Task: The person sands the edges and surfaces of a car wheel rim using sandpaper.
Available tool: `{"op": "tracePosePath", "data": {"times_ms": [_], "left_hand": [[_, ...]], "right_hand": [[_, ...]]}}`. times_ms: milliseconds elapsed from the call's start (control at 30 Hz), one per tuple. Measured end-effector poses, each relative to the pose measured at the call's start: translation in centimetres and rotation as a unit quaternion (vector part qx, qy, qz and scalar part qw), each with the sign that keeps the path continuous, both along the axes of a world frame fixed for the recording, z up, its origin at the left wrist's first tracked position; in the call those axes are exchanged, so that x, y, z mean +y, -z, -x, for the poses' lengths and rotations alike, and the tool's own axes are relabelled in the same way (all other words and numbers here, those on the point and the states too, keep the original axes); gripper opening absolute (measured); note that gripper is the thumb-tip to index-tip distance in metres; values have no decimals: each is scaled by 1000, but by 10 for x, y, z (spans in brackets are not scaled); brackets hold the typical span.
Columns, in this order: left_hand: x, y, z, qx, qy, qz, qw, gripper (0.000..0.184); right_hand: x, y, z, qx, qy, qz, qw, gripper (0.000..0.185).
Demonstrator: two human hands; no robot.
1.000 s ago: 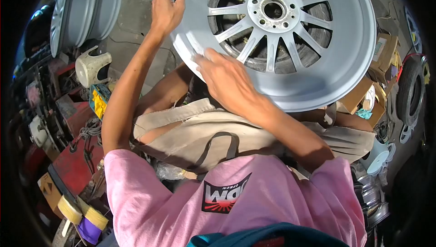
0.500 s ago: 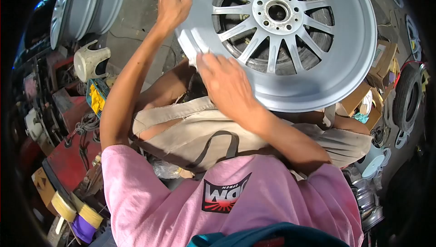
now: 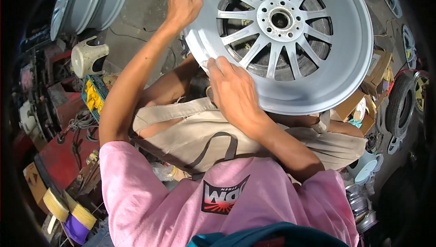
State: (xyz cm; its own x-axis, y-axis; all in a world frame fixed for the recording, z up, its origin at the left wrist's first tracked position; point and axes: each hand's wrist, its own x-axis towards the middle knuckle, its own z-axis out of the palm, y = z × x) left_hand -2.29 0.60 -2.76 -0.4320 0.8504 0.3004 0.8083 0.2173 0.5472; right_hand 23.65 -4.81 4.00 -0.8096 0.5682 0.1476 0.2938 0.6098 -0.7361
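A grey multi-spoke wheel rim (image 3: 272,93) lies in front of my lap at the top of the view, with a dark tyre (image 3: 236,42) showing through its spokes. At the upper left, my left hand (image 3: 185,5) is closed on the rim's outer edge, thumb on the near side. My right hand (image 3: 234,90) presses its bent fingers on the lip at the lower left of the rim. A small whitish scrap shows by those fingertips; what it is, I cannot make out.
More rims (image 3: 81,4) stand at the upper left, beside a cream plastic stool (image 3: 88,58). A teal basket (image 3: 97,92) holds yellow cloth. Brushes (image 3: 68,206) lie lower left. On the right are cardboard boxes (image 3: 377,72) and a tyre (image 3: 399,104).
The rim and both hands sit slightly farther right in view. My right hand has shifted a little along the rim's lip, while my left hand keeps its hold.
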Motion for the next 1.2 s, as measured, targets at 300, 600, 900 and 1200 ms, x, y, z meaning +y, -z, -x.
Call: {"op": "tracePosePath", "data": {"times_ms": [300,600,900,1200], "left_hand": [[-2,4,1,20,-7,-6,1000,63],[-4,-10,-5,0,22,4,1000,64],[-3,-17,-6,-23,1,54,998,64],[-44,-77,-30,186,152,59,969,48]], "right_hand": [[8,12,2,22,-9,34,999,21],[13,9,-31,7,-35,98,995,24],[47,13,-84,-1,-141,153,978,22],[142,-17,-173,-36,117,82,989,15]]}}
